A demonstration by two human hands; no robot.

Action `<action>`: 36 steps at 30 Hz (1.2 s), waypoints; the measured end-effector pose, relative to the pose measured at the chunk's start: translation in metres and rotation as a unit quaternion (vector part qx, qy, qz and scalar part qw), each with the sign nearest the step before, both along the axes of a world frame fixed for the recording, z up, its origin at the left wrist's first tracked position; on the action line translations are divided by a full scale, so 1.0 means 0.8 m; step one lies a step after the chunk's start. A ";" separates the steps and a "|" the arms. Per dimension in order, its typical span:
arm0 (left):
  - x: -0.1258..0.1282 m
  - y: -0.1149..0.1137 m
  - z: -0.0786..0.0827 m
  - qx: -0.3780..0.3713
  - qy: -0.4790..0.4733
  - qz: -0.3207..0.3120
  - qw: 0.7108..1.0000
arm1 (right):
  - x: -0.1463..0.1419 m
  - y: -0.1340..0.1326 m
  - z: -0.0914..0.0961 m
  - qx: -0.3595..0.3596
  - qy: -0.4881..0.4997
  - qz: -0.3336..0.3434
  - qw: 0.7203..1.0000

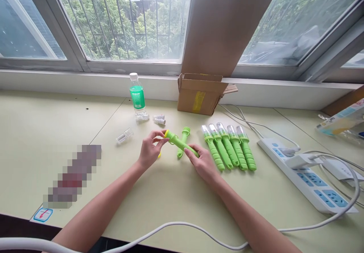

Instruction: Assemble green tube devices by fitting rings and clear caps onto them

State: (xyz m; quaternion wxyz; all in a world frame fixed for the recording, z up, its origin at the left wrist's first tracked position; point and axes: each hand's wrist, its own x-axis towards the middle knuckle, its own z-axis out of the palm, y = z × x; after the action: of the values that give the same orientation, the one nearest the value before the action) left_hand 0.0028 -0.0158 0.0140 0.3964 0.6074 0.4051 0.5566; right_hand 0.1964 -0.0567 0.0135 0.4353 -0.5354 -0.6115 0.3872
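Handle is held over the counter, well back from its front edge, left hand pinching the yellow ring, right hand gripping the opposite end, ring-fitting apparently in progress, the next move seemingly calling for square seating.

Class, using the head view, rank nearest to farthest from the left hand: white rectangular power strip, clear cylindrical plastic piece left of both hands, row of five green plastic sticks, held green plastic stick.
1. Held green stick: in the left hand.
2. Clear plastic piece: to its left.
3. Five green sticks: to its right.
4. White power strip: farther right.
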 end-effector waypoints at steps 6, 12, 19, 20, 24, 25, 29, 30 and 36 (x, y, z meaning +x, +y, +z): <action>-0.003 0.006 -0.001 -0.013 -0.007 -0.007 1.000 | 0.003 0.002 -0.004 -0.056 0.053 0.014 0.997; -0.006 0.008 0.000 -0.026 -0.010 -0.043 0.999 | 0.003 0.006 -0.003 -0.121 0.161 0.048 0.978; -0.003 0.005 -0.003 -0.018 0.009 -0.014 1.000 | 0.006 0.009 -0.006 -0.132 0.166 0.058 0.975; -0.003 0.004 -0.002 -0.014 0.010 -0.015 1.000 | 0.006 0.009 -0.007 -0.131 0.167 0.058 0.975; -0.001 0.002 0.000 0.002 0.019 -0.025 1.000 | 0.006 0.010 -0.009 -0.130 0.176 0.061 0.974; -0.001 0.001 0.000 0.006 0.018 -0.028 0.999 | 0.006 0.010 -0.009 -0.129 0.178 0.058 0.974; 0.001 -0.002 0.001 0.010 0.002 -0.039 0.999 | 0.002 0.007 -0.005 -0.120 0.159 0.033 0.979; 0.002 -0.003 0.001 0.010 -0.002 -0.042 0.999 | 0.001 0.007 -0.004 -0.117 0.149 0.031 0.981; 0.005 -0.006 -0.003 0.025 0.000 -0.007 1.000 | -0.002 0.004 -0.001 -0.088 0.113 0.047 0.989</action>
State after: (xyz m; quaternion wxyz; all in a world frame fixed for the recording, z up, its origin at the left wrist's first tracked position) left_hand 0.0071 -0.0205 0.0117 0.3843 0.6202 0.3868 0.5640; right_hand 0.1948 -0.0534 0.0128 0.4340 -0.4948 -0.5466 0.5177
